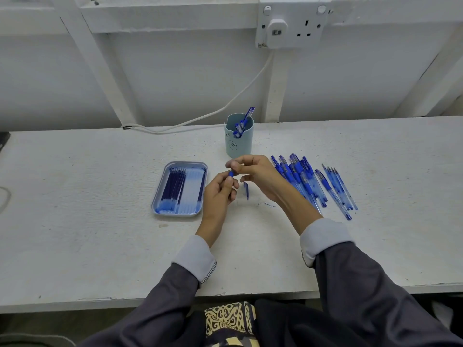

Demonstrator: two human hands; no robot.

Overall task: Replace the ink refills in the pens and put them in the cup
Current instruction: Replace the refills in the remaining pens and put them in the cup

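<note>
My left hand (219, 194) grips a blue pen (230, 174) by its barrel; only the blue grip end shows above my fingers. My right hand (255, 172) pinches the pen's tip end just above the left hand. A blue pen cap (246, 190) lies on the table between my hands. The pale teal cup (239, 140) stands behind them with a few blue pens inside. A grey-blue tray (160, 194) to the left holds several dark and clear refills (175, 189). A pile of blue pens (298, 176) lies to the right.
Several loose refills or barrels (338, 186) lie at the right edge of the pen pile. A white cable (200, 118) runs along the back of the white table (100, 246) up to a wall socket (292, 23). A blue ink smear (269, 204) marks the table.
</note>
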